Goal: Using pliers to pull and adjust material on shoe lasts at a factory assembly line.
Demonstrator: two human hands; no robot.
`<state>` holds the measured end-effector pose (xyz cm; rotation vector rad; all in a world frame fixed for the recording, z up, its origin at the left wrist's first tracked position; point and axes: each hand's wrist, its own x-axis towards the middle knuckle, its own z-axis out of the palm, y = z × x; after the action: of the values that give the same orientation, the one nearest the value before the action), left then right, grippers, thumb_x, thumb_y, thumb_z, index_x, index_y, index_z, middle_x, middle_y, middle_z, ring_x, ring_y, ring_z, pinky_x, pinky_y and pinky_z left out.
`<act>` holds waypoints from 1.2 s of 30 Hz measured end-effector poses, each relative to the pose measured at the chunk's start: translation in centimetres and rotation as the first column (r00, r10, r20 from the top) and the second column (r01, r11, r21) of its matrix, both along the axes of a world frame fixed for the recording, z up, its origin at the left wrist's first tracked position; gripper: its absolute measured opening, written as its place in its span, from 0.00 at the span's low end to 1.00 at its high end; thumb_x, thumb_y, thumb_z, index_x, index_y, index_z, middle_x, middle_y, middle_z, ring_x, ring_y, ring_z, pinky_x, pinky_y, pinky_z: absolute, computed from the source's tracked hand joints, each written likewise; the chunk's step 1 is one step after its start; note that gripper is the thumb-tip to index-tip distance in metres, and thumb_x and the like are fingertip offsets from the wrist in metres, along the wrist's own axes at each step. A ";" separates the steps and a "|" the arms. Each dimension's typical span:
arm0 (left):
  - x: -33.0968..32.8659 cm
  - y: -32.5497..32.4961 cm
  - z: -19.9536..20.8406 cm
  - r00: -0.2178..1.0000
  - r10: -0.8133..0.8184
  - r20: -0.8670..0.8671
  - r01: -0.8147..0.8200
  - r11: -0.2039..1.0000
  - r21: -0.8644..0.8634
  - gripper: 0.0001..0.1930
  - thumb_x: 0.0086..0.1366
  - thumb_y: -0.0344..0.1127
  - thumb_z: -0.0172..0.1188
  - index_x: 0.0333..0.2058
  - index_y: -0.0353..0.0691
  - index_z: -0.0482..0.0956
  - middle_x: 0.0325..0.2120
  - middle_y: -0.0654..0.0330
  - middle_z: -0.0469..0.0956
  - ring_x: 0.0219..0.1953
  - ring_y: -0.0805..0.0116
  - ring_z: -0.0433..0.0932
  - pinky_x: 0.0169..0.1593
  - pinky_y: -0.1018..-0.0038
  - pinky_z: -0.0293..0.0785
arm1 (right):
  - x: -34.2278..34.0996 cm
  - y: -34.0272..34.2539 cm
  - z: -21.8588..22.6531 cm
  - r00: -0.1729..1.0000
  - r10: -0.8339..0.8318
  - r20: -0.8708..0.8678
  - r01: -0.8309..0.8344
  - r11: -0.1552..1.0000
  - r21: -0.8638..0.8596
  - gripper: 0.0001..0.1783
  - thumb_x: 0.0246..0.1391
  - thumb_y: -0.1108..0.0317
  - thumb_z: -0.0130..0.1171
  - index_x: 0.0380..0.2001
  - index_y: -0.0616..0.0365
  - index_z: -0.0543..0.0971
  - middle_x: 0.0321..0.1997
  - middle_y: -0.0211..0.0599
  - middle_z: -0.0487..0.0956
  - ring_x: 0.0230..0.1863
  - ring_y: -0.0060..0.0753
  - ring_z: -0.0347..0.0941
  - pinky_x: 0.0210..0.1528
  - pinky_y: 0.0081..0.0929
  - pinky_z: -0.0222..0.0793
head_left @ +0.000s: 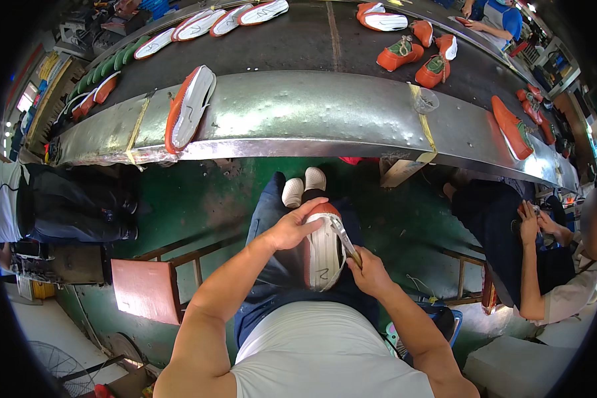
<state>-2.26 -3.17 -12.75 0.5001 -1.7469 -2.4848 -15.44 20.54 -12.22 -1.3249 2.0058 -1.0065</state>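
Note:
In my lap lies an orange-red shoe (323,255), its white sole turned up and its toe pointing away from me. My left hand (290,229) is closed around the toe end, with the thumb on the sole. My right hand (373,273) grips a slim silver metal tool with a brownish handle (340,233). The tool's head rests against the right edge of the sole near the toe; its exact kind is hard to make out. Ahead of me, another orange-red shoe with a white sole (194,109) leans on its side on the metal ledge.
A metal ledge (312,109) edges the dark conveyor belt (278,50), which bears several white-soled and orange shoes (399,54). A clear cup (426,101) sits on the ledge. A pinkish stool (146,290) stands left; a co-worker (564,278) sits right.

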 end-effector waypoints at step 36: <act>1.1 0.4 -13.1 0.589 0.727 0.353 -0.682 0.681 -0.266 0.20 0.75 0.46 0.49 0.48 0.31 0.77 0.43 0.53 0.81 0.44 0.65 0.79 0.50 0.69 0.75 | -1.0 -0.8 -7.0 0.688 -0.100 0.718 0.037 0.994 0.102 0.18 0.53 0.71 0.62 0.48 0.62 0.76 0.36 0.30 0.79 0.36 0.23 0.73 0.39 0.28 0.74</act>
<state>-1.17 -2.80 -25.88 1.5015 -1.3438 -1.7620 -16.40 19.79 -19.20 -0.6313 1.4510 -1.2238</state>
